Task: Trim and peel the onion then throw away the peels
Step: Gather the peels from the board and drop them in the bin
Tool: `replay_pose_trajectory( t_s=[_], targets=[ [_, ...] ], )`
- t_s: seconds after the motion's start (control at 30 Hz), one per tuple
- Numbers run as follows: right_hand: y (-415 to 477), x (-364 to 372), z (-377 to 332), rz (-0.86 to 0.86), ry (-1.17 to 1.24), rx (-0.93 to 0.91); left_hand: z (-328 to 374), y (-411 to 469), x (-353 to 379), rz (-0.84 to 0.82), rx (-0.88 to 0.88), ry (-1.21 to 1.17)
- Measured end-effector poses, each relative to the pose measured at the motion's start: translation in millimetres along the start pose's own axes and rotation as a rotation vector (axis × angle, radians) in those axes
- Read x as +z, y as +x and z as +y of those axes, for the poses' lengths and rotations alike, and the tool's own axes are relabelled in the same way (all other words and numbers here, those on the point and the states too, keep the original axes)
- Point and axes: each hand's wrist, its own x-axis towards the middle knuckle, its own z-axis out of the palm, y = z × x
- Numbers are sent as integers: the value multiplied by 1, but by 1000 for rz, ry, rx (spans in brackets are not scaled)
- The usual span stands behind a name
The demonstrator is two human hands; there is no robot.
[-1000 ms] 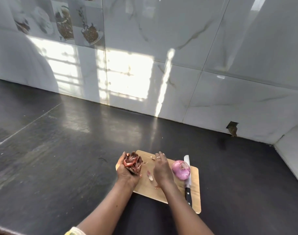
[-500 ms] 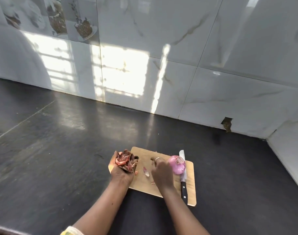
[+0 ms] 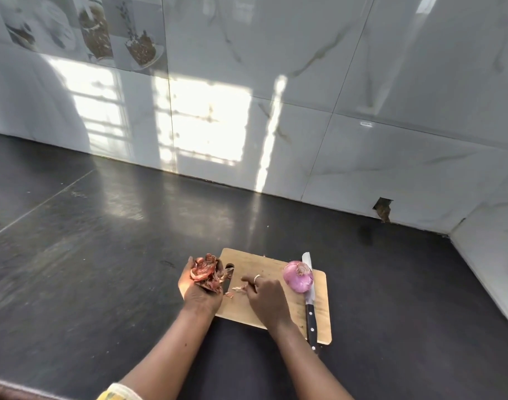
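The left hand (image 3: 199, 295) is cupped, palm up, at the left edge of the cutting board (image 3: 264, 264) and holds a heap of dry red peels (image 3: 206, 272). The right hand (image 3: 265, 298) lies on the board with its fingers reaching to the small scraps (image 3: 238, 288) beside the heap. I cannot tell if it already pinches one or only touches them.

The peeled onion (image 3: 298, 277) rests near the right edge of the board, touching the blade of the knife (image 3: 309, 301). The board itself is close to the front edge of the dark surface (image 3: 102, 241).

The step in hand seems to be collecting the last scraps. To do it well, I think the right hand should sweep them toward the left palm and not pick them one by one. The left hand should stay low and level at the board edge, because the peels are light and can slip off. The sweep should also go away from the blade.
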Motion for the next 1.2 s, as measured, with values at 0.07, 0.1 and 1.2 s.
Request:
replay_pose_trajectory(
  t_s=[0.07,0.1,1.2],
  targets=[
    [6,0,-5,60,7,19,0,-4,2,12,4,-9],
    [10,2,-9,62,3,27,1,-8,5,21,2,-14],
    [43,35,-42,-89,-114,379,11,-17,13,71,59,-96]
  ],
)
